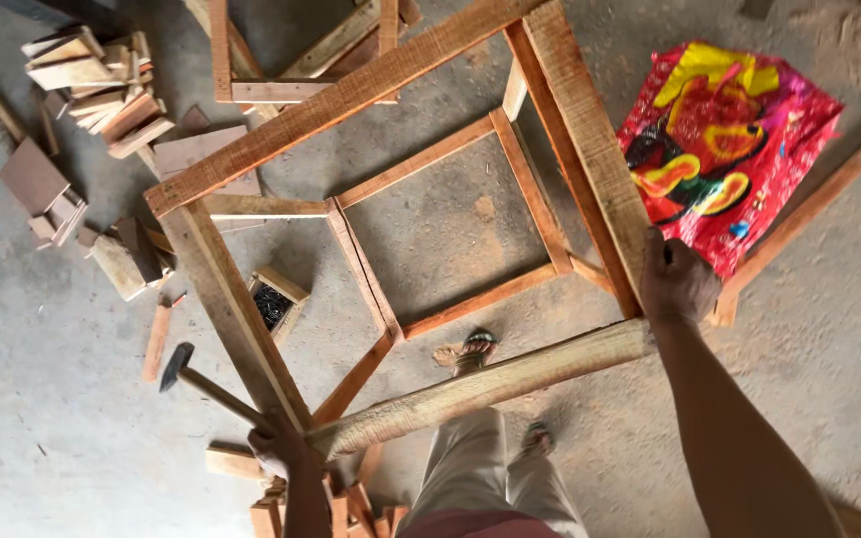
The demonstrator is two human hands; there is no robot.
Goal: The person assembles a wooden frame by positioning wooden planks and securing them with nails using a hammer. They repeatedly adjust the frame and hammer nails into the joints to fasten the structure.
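I look down through a square wooden frame (351, 95) of rough planks that stands on slimmer legs and rails over the concrete floor. My right hand (678, 279) grips the frame's near right corner, where a side plank meets the pale near plank (480, 384). My left hand (276, 450) is at the near left corner and holds a hammer (201, 381) by its wooden handle, its dark head pointing left and away. My sandalled feet and light trousers (470, 468) show below the near plank.
A small wooden box of dark nails (273, 302) sits on the floor inside the left side. Offcut blocks are piled at the upper left (102, 85), with more by my feet (341, 508). A red and yellow bag (724, 139) lies at right beside a long batten (809, 214).
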